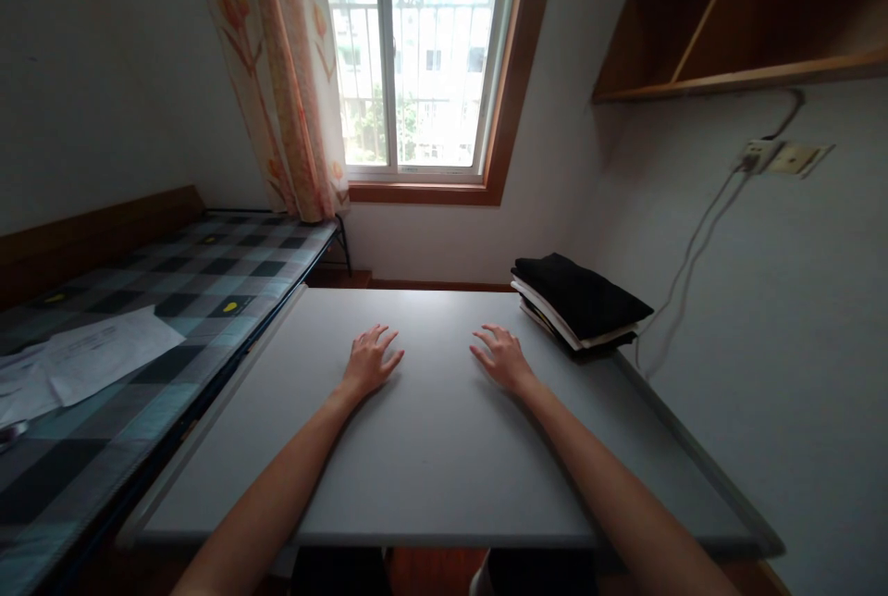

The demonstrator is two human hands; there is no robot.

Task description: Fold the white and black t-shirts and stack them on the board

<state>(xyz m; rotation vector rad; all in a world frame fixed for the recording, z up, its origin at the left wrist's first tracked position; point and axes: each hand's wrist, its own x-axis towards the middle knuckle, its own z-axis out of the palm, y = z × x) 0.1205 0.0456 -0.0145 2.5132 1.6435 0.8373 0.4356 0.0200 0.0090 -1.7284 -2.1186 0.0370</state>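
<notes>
Both arms reach forward over a pale grey table (430, 448). My left hand (370, 362) rests palm down on the tabletop, left of the middle, its fingers spread and holding nothing. My right hand (503, 356) lies in the same way to the right of the middle, fingers apart and nothing in them. A folded stack of cloth (581, 300), black on top with white and dark layers below, sits at the table's far right corner, a little beyond my right hand and not touching it.
Left of the table is a bed (228, 263) with a checked cover and loose papers (104, 351) on it. A white wall (777, 300) with a socket (759, 155) and hanging cable stands at the right. Wooden shelves (708, 82) jut out above. Ahead is a window (430, 50) with a curtain (284, 68).
</notes>
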